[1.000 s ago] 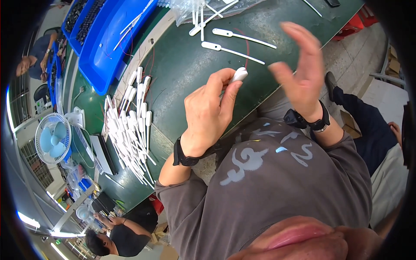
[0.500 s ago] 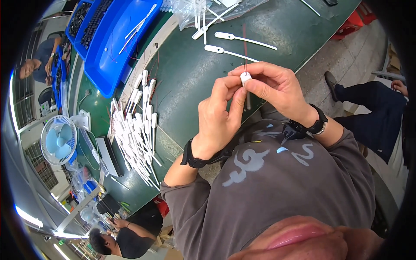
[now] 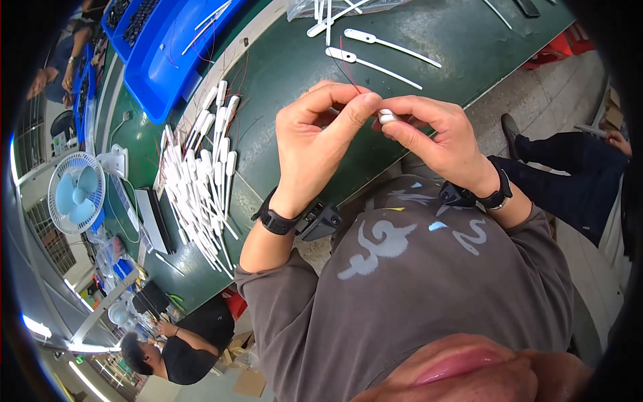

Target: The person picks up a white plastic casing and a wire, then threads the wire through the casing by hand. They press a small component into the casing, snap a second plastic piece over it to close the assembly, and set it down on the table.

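Over the near edge of the bench, my right hand [image 3: 434, 137] pinches a small white plastic piece [image 3: 387, 116] between thumb and fingers, its rounded end showing. Close beside it, my left hand [image 3: 313, 134] has thumb and forefinger pressed together on thin red and dark wires [image 3: 347, 67], which rise past the fingertips. Where the wires meet the white piece is hidden by my fingers. Beyond my hands lie two white paddle-shaped parts with long thin stems, one nearer [image 3: 375, 68] and one farther [image 3: 392, 47].
A big pile of similar white stemmed parts [image 3: 201, 181], some with wires, covers the green bench [image 3: 274, 87] on the left. Behind it are a blue tray [image 3: 161, 70] and a fan [image 3: 77, 193]. A plastic bag [image 3: 295, 8] lies at the back. Other people sit nearby.
My left hand has shifted left and up, its fingertips now on the wires instead of near the white piece. The white piece has tilted over in my right hand. The view has shifted slightly.
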Tool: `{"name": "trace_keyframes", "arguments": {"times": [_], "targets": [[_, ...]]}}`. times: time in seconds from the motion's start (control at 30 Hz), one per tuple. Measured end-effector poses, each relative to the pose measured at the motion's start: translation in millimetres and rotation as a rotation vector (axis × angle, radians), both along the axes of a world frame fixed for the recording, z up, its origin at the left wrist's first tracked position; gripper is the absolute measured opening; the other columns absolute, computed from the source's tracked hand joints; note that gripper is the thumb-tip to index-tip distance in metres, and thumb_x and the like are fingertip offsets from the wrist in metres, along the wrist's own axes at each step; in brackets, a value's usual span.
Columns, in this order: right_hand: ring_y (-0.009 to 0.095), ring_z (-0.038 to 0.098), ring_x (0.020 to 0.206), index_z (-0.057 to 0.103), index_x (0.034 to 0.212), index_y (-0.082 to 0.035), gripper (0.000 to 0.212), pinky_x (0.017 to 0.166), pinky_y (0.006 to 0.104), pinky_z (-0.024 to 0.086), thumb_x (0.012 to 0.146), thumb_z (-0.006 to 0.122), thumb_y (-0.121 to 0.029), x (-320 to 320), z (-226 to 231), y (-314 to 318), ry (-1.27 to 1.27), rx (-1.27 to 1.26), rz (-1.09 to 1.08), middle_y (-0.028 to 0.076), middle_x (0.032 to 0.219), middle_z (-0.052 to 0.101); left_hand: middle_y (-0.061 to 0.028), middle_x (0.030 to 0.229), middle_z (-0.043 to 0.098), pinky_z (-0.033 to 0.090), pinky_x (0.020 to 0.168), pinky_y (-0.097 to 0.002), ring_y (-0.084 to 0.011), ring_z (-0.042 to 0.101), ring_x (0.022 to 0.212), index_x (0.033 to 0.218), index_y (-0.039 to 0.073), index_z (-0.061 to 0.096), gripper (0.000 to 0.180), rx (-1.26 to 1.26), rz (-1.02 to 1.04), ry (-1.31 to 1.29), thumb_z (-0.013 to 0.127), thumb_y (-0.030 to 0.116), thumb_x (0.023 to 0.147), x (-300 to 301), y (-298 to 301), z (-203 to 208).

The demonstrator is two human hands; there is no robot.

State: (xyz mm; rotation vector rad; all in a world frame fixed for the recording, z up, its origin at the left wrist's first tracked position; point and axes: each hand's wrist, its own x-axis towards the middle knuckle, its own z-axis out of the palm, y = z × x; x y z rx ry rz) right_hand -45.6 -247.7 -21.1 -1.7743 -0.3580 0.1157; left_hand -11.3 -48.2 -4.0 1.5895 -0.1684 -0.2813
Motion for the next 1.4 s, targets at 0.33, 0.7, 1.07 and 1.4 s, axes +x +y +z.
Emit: {"name": "trace_keyframes", "arguments": {"times": [0.33, 0.7, 1.07, 1.4], "targets": [[0.015, 0.071, 0.093, 0.068, 0.118, 0.002, 0.024, 0.082, 0.0261, 0.056, 0.096, 0.066, -0.006, 0.0, 0.2, -0.3, 0.001, 0.019, -0.020, 0.011, 0.103, 0.074, -0.0044, 0.089, 0.070, 0.047, 0.064, -0.0204, -0.0077, 0.063, 0.074, 0.095, -0.001, 0.074, 0.012, -0.006, 0.008, -0.040, 0.075, 0.011, 0.091, -0.3, 1.4, -2.7], [0.015, 0.071, 0.093, 0.068, 0.118, 0.002, 0.025, 0.082, 0.0260, 0.056, 0.095, 0.067, -0.007, -1.1, -2.8, -0.3, 0.031, 0.053, -0.023, 0.011, 0.104, 0.074, -0.0041, 0.084, 0.072, 0.050, 0.063, -0.0203, -0.0072, 0.065, 0.075, 0.098, -0.001, 0.074, 0.016, -0.123, -0.001, 0.084, 0.073, 0.015, 0.094, -0.8, -1.3, -2.4], [0.015, 0.071, 0.090, 0.069, 0.118, 0.002, 0.024, 0.079, 0.0260, 0.056, 0.096, 0.067, -0.008, -1.6, -1.4, -0.9, -0.007, 0.000, -0.029, 0.011, 0.103, 0.074, -0.0038, 0.083, 0.072, 0.050, 0.062, -0.0200, -0.0073, 0.066, 0.074, 0.098, 0.000, 0.074, 0.017, -0.109, -0.015, 0.075, 0.072, 0.016, 0.094, -1.2, -1.3, -3.5], [0.014, 0.069, 0.089, 0.068, 0.117, 0.003, 0.022, 0.077, 0.0258, 0.055, 0.099, 0.063, -0.008, -2.0, -4.1, -3.5, -0.011, 0.024, -0.010, 0.011, 0.103, 0.072, -0.0034, 0.084, 0.072, 0.050, 0.062, -0.0198, -0.0065, 0.065, 0.074, 0.100, 0.000, 0.074, 0.017, -0.112, -0.028, 0.084, 0.072, 0.016, 0.095, -2.4, -2.6, -2.3]]}}
